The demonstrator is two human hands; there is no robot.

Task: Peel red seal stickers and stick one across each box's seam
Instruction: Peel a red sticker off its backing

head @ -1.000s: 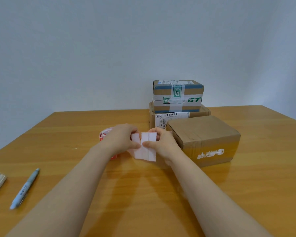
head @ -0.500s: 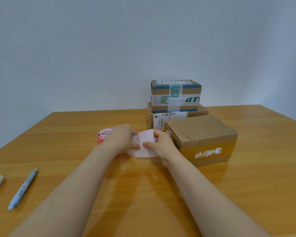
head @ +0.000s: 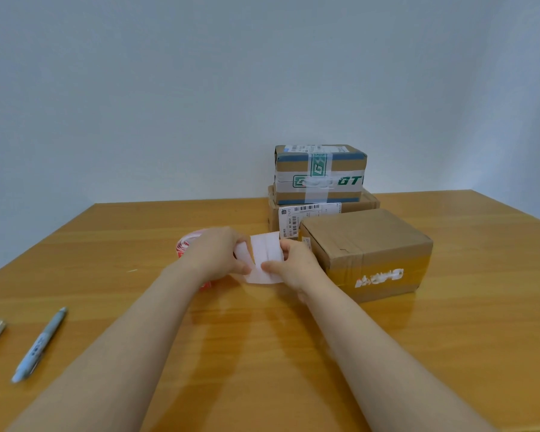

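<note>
Pinching the white strip [head: 267, 257] with right grip [head: 293, 266], left grip [head: 215, 254] half-hides the red roll [head: 186, 244].

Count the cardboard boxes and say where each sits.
3. The plain brown box sits nearest, on the right; the barcode-labelled box lies behind it; the green-taped box is stacked on that. Others may hide behind.

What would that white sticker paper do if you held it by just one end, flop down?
Probably, yes. The white strip looks thin and bends where the left hand and right hand pinch it, so it would likely droop. It seems very light, since fingertips alone carry it. It could probably crease easily too.
</note>
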